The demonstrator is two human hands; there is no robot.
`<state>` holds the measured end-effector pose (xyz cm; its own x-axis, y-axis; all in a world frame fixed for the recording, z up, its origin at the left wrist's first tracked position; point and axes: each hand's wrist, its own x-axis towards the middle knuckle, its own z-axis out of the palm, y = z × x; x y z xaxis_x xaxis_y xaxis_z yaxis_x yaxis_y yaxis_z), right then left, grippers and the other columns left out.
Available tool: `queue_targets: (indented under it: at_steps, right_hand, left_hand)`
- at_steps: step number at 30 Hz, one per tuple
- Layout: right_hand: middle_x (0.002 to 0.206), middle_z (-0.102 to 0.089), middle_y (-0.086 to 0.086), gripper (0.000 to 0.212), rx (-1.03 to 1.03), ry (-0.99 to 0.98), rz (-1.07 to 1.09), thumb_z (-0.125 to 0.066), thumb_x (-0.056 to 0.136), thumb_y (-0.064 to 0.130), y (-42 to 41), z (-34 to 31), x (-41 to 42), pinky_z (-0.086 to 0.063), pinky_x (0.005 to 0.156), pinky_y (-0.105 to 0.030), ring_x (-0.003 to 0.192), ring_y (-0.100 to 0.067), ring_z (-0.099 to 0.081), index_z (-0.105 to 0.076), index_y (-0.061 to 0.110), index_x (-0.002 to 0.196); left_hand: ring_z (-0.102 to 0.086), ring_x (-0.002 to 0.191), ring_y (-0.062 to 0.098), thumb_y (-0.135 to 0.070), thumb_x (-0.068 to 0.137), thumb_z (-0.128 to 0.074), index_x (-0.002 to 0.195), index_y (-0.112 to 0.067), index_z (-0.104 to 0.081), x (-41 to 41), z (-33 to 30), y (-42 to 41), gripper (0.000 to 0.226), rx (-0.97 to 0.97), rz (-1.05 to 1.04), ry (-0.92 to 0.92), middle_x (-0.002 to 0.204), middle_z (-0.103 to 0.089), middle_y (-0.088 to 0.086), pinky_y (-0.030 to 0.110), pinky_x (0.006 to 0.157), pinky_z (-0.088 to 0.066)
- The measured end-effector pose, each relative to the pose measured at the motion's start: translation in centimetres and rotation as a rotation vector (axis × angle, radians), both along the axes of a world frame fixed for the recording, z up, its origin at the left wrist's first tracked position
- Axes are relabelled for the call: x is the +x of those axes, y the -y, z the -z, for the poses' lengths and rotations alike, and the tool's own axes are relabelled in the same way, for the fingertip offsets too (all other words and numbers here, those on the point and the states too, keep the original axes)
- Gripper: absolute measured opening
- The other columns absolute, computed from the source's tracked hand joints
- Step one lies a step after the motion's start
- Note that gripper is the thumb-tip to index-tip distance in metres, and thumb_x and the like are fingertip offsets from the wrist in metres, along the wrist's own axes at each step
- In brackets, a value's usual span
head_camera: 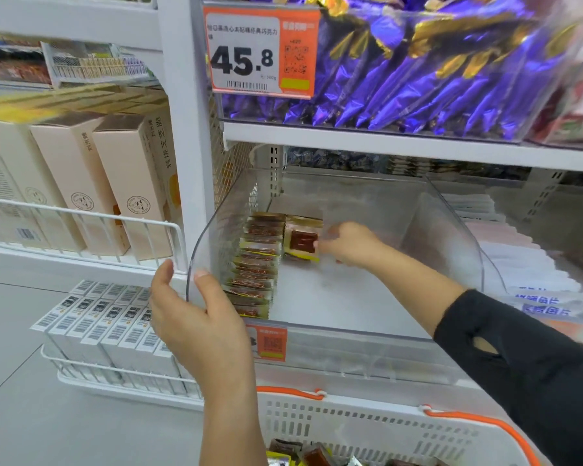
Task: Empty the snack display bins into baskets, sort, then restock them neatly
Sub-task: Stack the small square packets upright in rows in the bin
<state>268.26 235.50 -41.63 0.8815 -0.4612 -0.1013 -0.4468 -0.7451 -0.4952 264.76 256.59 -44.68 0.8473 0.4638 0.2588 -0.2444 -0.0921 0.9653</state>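
The right hand (345, 243) reaches deep into the clear plastic bin (448, 237), its fingers (323, 246) pinching a brown-and-yellow snack packet (303, 243) at the head of a short second stack toward the back. Just left of that packet, a neat row of the same packets (254, 264) stands on edge along the bin's left wall, running from back to front. The left hand (196, 317) grips the bin's curved front left corner, thumb outside the wall and fingers wrapped over the rim. The right forearm wears a black sleeve (519, 364) with a small hole in it. Below the bin sits a white basket (367, 428) with orange handles, a few loose packets lying in its bottom. On the shelf above, another clear bin holds purple-wrapped sweets (418, 79) behind an orange price tag (260, 52) reading 45.8. To the left, tall cream boxes (81, 183) stand behind a white wire rail, with barcoded white boxes (108, 327) in a rack beneath.
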Motion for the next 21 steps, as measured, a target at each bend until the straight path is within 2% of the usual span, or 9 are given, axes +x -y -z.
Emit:
queue_targets:
  at_steps: [2, 3, 4, 7, 10, 13, 16, 19, 21]
  right_hand:
    - [0.102, -0.071, -0.007, 0.025, 0.133, 0.244, 0.015, -0.062, 0.090, 0.036, -1.2, -1.6, -3.4, -0.054, 0.080, -0.036, 0.084, -0.021, -0.068, -0.068, 0.017, 0.105]
    - [0.093, -0.072, -0.003, 0.011, 0.217, 0.388, 0.003, -0.062, 0.091, 0.030, -2.1, -2.4, -5.7, -0.054, 0.073, -0.032, 0.073, -0.015, -0.068, -0.068, 0.022, 0.095]
    - [0.084, -0.072, 0.001, 0.008, 0.315, 0.516, -0.010, -0.060, 0.092, 0.023, -3.2, -3.1, -8.1, -0.051, 0.065, -0.028, 0.063, -0.009, -0.065, -0.066, 0.026, 0.088]
    - [0.068, -0.070, 0.005, 0.020, 0.633, 0.773, 0.000, -0.052, 0.096, 0.010, -6.6, -3.5, -16.0, -0.044, 0.050, -0.020, 0.050, -0.007, -0.059, -0.065, 0.022, 0.086]
    - [0.067, -0.070, 0.002, 0.021, 0.854, 0.850, 0.168, -0.048, 0.097, 0.010, -8.4, 0.7, -21.5, -0.043, 0.046, -0.016, 0.047, -0.007, -0.057, -0.066, 0.017, 0.090]
    - [0.062, -0.069, 0.003, 0.022, 0.927, 0.719, 0.406, -0.048, 0.097, 0.006, -9.2, 8.6, -24.3, -0.042, 0.044, -0.015, 0.042, -0.006, -0.055, -0.066, 0.015, 0.089]
    - [0.068, -0.068, 0.000, 0.016, 0.901, 0.358, 0.532, -0.049, 0.097, 0.007, -9.3, 18.1, -27.4, -0.043, 0.045, -0.017, 0.043, -0.004, -0.057, -0.065, 0.009, 0.098]
    - [0.074, -0.062, -0.002, 0.015, 0.754, -0.090, 0.450, -0.055, 0.092, 0.012, -8.8, 25.4, -31.1, -0.046, 0.064, -0.032, 0.060, -0.014, -0.059, -0.067, 0.007, 0.085]
    - [0.075, -0.059, -0.002, 0.021, 0.638, -0.269, 0.370, -0.054, 0.091, 0.015, -8.4, 28.1, -32.7, -0.041, 0.072, -0.036, 0.072, -0.019, -0.057, -0.066, 0.011, 0.074]
  left_hand:
    - [-0.037, 0.127, 0.009, -0.020, 0.097, -0.050, 0.136, -0.013, -0.046, -1.8, -0.8, -0.4, 0.040, -0.016, -0.040, 0.088, 0.131, -0.046, -0.007, 0.003, 0.094, -0.022]
    - [-0.036, 0.125, 0.007, -0.016, 0.096, -0.050, 0.135, -0.011, -0.047, -2.7, -1.2, -0.5, 0.040, -0.040, -0.044, 0.135, 0.129, -0.045, -0.007, -0.002, 0.091, -0.021]
    - [-0.037, 0.124, 0.007, -0.012, 0.095, -0.050, 0.134, -0.010, -0.048, -3.7, -1.3, -0.5, 0.039, -0.071, -0.036, 0.176, 0.128, -0.045, -0.007, -0.004, 0.090, -0.022]
    - [-0.044, 0.125, 0.008, -0.011, 0.092, -0.048, 0.129, -0.015, -0.053, -7.5, -0.6, -0.4, 0.037, -0.136, 0.043, 0.235, 0.127, -0.051, -0.010, 0.009, 0.098, -0.034]
    - [-0.053, 0.117, 0.010, -0.012, 0.090, -0.045, 0.118, -0.019, -0.059, -11.9, 3.2, -0.4, 0.032, -0.030, 0.204, 0.211, 0.119, -0.061, -0.006, 0.015, 0.097, -0.037]
    - [-0.057, 0.099, 0.007, -0.013, 0.088, -0.047, 0.107, -0.019, -0.065, -16.0, 10.1, -0.7, 0.027, 0.214, 0.423, -0.006, 0.106, -0.066, -0.004, 0.022, 0.087, -0.041]
    - [-0.058, 0.087, 0.017, -0.011, 0.091, -0.053, 0.110, -0.013, -0.067, -18.4, 17.2, -1.9, 0.024, 0.527, 0.646, -0.415, 0.098, -0.068, 0.005, 0.023, 0.071, -0.034]
    - [-0.057, 0.114, 0.027, -0.019, 0.094, -0.053, 0.127, -0.012, -0.058, -19.6, 22.5, -3.9, 0.034, 0.941, 0.939, -0.775, 0.126, -0.062, 0.011, 0.026, 0.082, -0.039]
    - [-0.048, 0.127, 0.028, -0.019, 0.095, -0.052, 0.136, -0.009, -0.048, -19.7, 24.4, -4.9, 0.043, 1.072, 1.032, -0.928, 0.140, -0.051, 0.013, 0.028, 0.095, -0.040]
